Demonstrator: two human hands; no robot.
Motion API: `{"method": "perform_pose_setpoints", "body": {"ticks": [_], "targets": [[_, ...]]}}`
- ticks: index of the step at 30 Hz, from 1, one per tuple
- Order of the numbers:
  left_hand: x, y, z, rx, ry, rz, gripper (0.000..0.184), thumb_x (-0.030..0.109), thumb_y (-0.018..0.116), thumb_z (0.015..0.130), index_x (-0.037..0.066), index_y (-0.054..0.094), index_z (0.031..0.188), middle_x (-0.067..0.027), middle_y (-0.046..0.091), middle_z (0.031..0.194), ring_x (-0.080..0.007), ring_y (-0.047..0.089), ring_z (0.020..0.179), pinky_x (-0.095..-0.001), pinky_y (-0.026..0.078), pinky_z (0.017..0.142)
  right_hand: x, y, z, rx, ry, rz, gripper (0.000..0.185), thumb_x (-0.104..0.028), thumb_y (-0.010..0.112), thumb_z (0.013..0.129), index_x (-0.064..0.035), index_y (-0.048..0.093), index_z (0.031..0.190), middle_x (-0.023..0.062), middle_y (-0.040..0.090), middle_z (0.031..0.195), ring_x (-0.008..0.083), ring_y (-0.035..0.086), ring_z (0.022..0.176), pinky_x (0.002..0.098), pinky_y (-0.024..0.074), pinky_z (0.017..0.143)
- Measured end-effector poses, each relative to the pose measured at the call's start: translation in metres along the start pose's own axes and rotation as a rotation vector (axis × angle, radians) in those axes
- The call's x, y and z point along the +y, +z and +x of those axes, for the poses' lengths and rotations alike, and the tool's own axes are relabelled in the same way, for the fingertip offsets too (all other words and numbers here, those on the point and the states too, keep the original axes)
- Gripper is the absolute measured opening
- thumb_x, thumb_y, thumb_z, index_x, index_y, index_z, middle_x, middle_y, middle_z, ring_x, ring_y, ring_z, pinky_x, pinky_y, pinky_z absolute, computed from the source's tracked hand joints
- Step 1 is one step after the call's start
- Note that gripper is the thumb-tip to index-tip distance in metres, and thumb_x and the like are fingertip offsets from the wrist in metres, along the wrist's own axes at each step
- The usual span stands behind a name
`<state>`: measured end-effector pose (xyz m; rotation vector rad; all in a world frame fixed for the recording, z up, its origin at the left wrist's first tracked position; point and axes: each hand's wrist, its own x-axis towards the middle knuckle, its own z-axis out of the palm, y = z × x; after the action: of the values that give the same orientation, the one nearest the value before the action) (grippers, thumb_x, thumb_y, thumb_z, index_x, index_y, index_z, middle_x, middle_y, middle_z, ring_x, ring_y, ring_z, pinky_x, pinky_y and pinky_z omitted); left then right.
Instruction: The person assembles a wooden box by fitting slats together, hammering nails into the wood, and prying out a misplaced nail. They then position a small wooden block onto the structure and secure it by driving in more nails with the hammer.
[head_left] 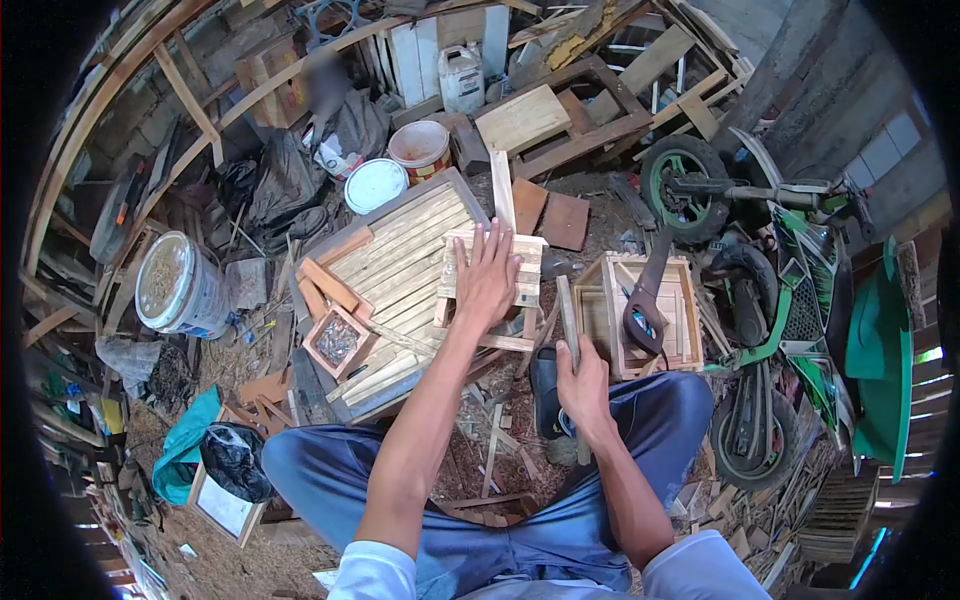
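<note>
My left hand (486,272) lies flat, fingers spread, on top of a small slatted wooden piece (526,268) at the right end of a slatted wooden work surface (400,262). My right hand (582,385) is wrapped round a long narrow bar (571,318) that stands beside that piece and runs down past my palm. Just right of it sits an open wooden box frame (683,312) with a dark strap-like object (650,290) over it. A small wooden box of nails (337,341) rests on the left of the work surface, beside short wood blocks (330,285).
Buckets (376,187) stand behind the work surface, and a white bucket (183,287) is at the left. A small green motorbike (790,300) is at the right. Wood scraps (490,450) litter the floor between my legs. Stacked timber and a wooden frame (620,120) lie at the back.
</note>
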<state>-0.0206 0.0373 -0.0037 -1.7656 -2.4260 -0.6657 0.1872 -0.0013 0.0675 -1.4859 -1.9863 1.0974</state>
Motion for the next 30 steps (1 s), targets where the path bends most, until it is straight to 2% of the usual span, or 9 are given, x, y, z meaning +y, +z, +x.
{"method": "perform_pose_setpoints", "body": {"ticks": [4,5,9,12,18,21,24,26,30], "targets": [[0.000,0.000,-0.001,0.019,-0.001,-0.026,0.052,0.035,0.031,0.104,0.006,0.037,0.148,-0.0131,0.027,0.158,-0.0331,0.018,0.148,-0.0591,0.006,0.118,0.014,0.022,0.021,0.068,-0.088,0.088,0.026,-0.021,0.056,0.094,-0.0009,0.063,0.109,0.0276,0.067,0.091,0.0439,0.066,0.090,0.0464,0.0510,0.078],[-0.001,0.001,-0.001,0.041,0.004,-0.020,0.052,0.034,0.032,0.104,0.006,0.037,0.147,-0.0129,0.028,0.158,-0.0330,0.019,0.148,-0.0593,0.007,0.118,0.016,0.031,0.027,0.100,-0.094,0.135,0.030,-0.021,0.059,0.093,-0.0025,0.065,0.116,0.0228,0.070,0.095,0.0349,0.069,0.093,0.0410,0.0516,0.082],[-0.001,0.001,-0.001,0.020,-0.007,-0.028,0.051,0.032,0.033,0.103,0.006,0.038,0.147,-0.0119,0.029,0.157,-0.0324,0.022,0.147,-0.0585,0.010,0.118,0.020,0.050,0.042,0.084,-0.103,0.292,0.034,-0.018,0.065,0.090,-0.0014,0.064,0.119,0.0177,0.071,0.096,0.0246,0.069,0.090,0.0367,0.0510,0.083],[0.001,-0.001,-0.001,0.029,-0.006,-0.013,0.050,0.031,0.034,0.103,0.006,0.039,0.147,-0.0119,0.030,0.157,-0.0317,0.022,0.147,-0.0580,0.011,0.118,0.018,0.055,0.043,0.085,-0.043,0.238,0.034,-0.016,0.065,0.089,-0.0010,0.064,0.119,0.0169,0.072,0.095,0.0227,0.069,0.088,0.0361,0.0509,0.083],[0.001,-0.001,0.000,0.060,-0.018,-0.081,0.049,0.028,0.037,0.102,0.004,0.041,0.144,-0.0132,0.033,0.155,-0.0330,0.024,0.146,-0.0569,0.012,0.118,0.025,0.064,0.047,0.132,-0.101,0.338,0.034,-0.015,0.067,0.087,-0.0013,0.065,0.118,0.0135,0.070,0.091,0.0181,0.066,0.083,0.0352,0.0504,0.078],[-0.006,-0.015,-0.002,0.229,-0.060,-0.223,0.042,0.019,0.046,0.099,0.001,0.049,0.136,-0.0207,0.046,0.144,-0.0352,0.038,0.138,-0.0537,0.022,0.116,0.023,0.064,0.047,0.125,-0.050,0.345,0.034,-0.015,0.067,0.087,-0.0014,0.064,0.118,0.0140,0.070,0.092,0.0188,0.066,0.085,0.0355,0.0503,0.080],[-0.008,-0.052,-0.024,0.420,-0.440,-0.439,0.036,0.013,0.057,0.093,-0.002,0.056,0.126,-0.0228,0.056,0.126,-0.0329,0.052,0.120,-0.0470,0.036,0.107,0.021,0.063,0.045,0.130,-0.036,0.312,0.035,-0.015,0.067,0.087,-0.0012,0.064,0.119,0.0135,0.071,0.094,0.0191,0.066,0.086,0.0344,0.0500,0.081],[-0.020,-0.049,-0.044,0.498,-0.686,-0.465,0.033,0.013,0.066,0.089,-0.003,0.061,0.118,-0.0166,0.063,0.107,-0.0230,0.060,0.095,-0.0365,0.048,0.086,0.022,0.065,0.045,0.139,-0.035,0.316,0.034,-0.016,0.067,0.088,-0.0016,0.064,0.119,0.0136,0.071,0.095,0.0198,0.066,0.087,0.0344,0.0499,0.082],[-0.033,-0.035,-0.075,0.400,-0.765,-0.769,0.032,0.018,0.072,0.087,-0.004,0.065,0.108,-0.0094,0.065,0.092,-0.0135,0.060,0.076,-0.0282,0.050,0.068,0.023,0.067,0.044,0.178,-0.085,0.343,0.033,-0.017,0.067,0.088,-0.0023,0.065,0.118,0.0143,0.071,0.096,0.0214,0.067,0.089,0.0351,0.0499,0.083]]}}
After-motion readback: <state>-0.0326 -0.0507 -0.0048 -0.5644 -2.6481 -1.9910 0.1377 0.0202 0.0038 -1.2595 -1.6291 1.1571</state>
